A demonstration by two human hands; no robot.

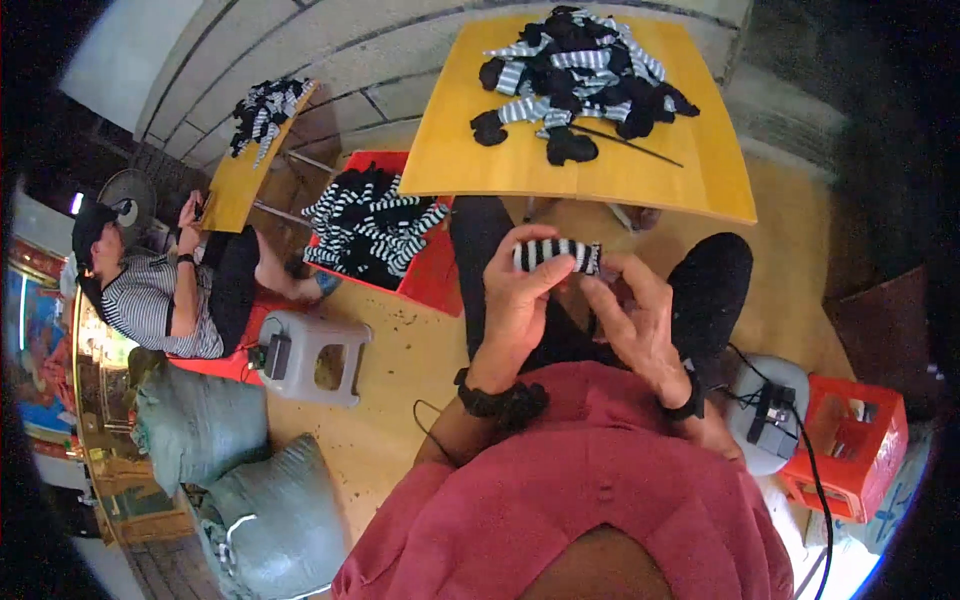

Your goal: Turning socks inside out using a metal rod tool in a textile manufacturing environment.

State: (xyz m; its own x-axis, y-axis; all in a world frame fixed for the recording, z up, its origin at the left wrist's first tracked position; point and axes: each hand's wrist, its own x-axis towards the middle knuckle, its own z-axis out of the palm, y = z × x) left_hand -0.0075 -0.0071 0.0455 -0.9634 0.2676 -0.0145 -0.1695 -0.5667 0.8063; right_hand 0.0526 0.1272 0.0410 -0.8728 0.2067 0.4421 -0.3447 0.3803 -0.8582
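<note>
Above my lap, my left hand (513,310) is closed around a small black-and-white striped sock (535,256), thumb lying along its near side. Fingers of my right hand (640,315) are bent and pinch at the sock's right-hand end; the exact contact is partly hidden by the fingertips. Beyond my knees stands a yellow table (480,172) bearing a heap of black and grey-striped socks (580,80). A thin dark rod (640,150) lies by the heap's near edge. Left of the table, a red bin (435,280) holds many striped socks (370,222).
At the left, a seated person (155,295) is beside another yellow table (240,190) with socks on it. A grey stool (340,345) and stuffed sacks (275,520) stand left of me. On my right are a grey stool (745,440), a red crate (885,450) and a black cable (822,500).
</note>
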